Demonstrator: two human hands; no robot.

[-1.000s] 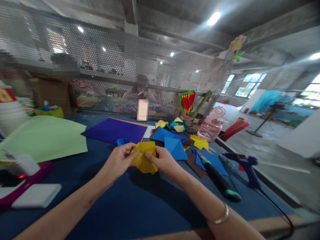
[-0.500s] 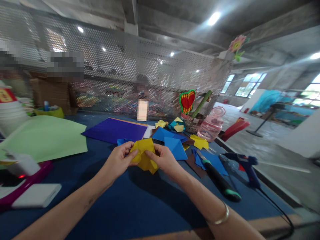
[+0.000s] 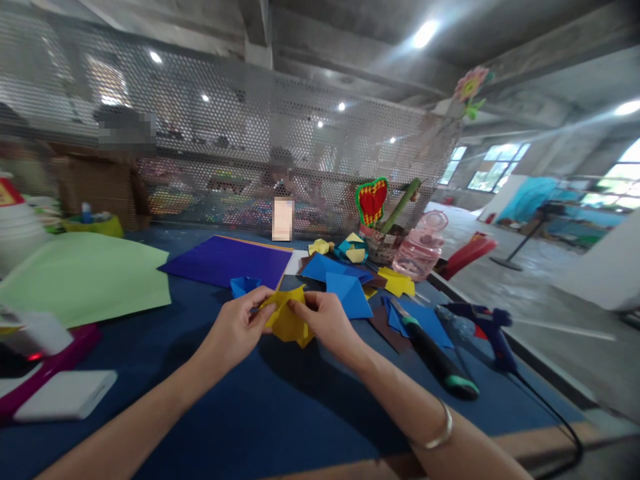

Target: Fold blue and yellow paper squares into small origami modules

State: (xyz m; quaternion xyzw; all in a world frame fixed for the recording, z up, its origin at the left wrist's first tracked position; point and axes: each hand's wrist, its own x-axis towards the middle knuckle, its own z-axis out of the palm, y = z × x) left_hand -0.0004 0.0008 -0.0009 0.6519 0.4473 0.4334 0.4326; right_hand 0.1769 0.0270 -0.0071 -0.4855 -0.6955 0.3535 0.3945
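A creased piece of yellow paper (image 3: 287,325) is held up over the dark blue tabletop, partly folded. My left hand (image 3: 240,325) pinches its left side between thumb and fingers. On its right side my right hand (image 3: 330,323) grips it, with the thumb pressed into the middle of the folds. Just behind my left hand sits a small folded blue paper piece (image 3: 245,285). Folded light-blue paper (image 3: 347,293) lies beyond my right hand. The fingertips behind the yellow paper are hidden.
Purple sheets (image 3: 235,261) and a pale green sheet (image 3: 90,273) lie at the left. Rightward are a black-handled utility knife (image 3: 437,357), a blue glue gun (image 3: 493,327) with its cable, a pink bottle (image 3: 420,250) and yellow paper scraps (image 3: 397,281). A perforated metal screen (image 3: 310,113) stands behind.
The yellow paper's upper edge has come down and its sides have drawn in, with more folds showing. Both hands keep their hold. The view has shifted slightly.
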